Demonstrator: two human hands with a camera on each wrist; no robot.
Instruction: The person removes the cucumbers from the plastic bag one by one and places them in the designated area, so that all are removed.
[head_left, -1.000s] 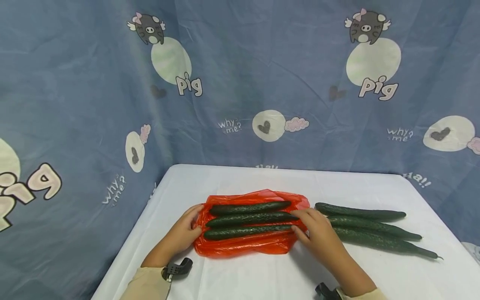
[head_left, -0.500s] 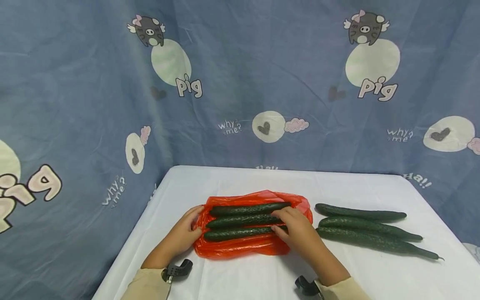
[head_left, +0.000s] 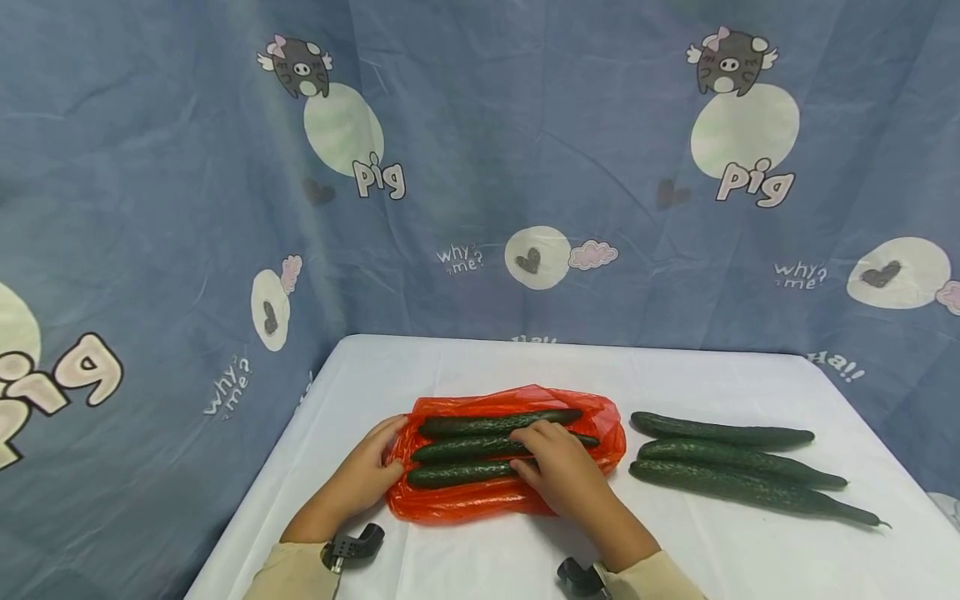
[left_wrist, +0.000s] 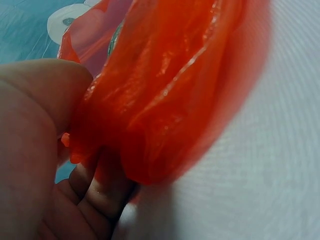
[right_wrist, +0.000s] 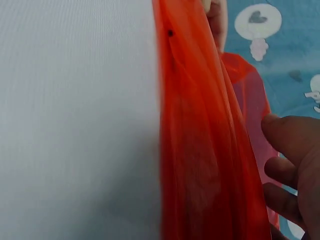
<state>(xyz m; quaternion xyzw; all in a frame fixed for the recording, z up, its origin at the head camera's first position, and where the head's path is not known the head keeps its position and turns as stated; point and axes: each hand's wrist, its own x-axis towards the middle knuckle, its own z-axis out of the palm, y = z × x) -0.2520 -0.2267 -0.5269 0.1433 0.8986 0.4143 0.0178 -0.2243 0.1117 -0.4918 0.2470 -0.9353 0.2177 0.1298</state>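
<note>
A red plastic bag (head_left: 480,503) lies on the white-covered table, open at the top. Three dark green cucumbers rest in it side by side: a far one (head_left: 491,423), a middle one (head_left: 457,451) and a near one (head_left: 457,476). My left hand (head_left: 366,471) pinches the bag's left edge, the thumb (left_wrist: 45,87) on one side of the red film and the fingers on the other. Over the right part of the bag, my right hand (head_left: 568,477) reaches with bent, spread fingers across the middle and near cucumbers, hiding the near one's right end. The right wrist view shows its thumb (right_wrist: 292,132) apart from the fingers.
Three more cucumbers lie loose to the right of the bag: a far one (head_left: 723,432), a middle one (head_left: 738,462) and a near one (head_left: 753,493). Behind the white tabletop (head_left: 480,358) hangs a blue printed curtain (head_left: 637,200).
My right hand has slid left over the cucumbers in the bag, uncovering the left ends of the loose ones. The left hand has stayed at the bag's left edge.
</note>
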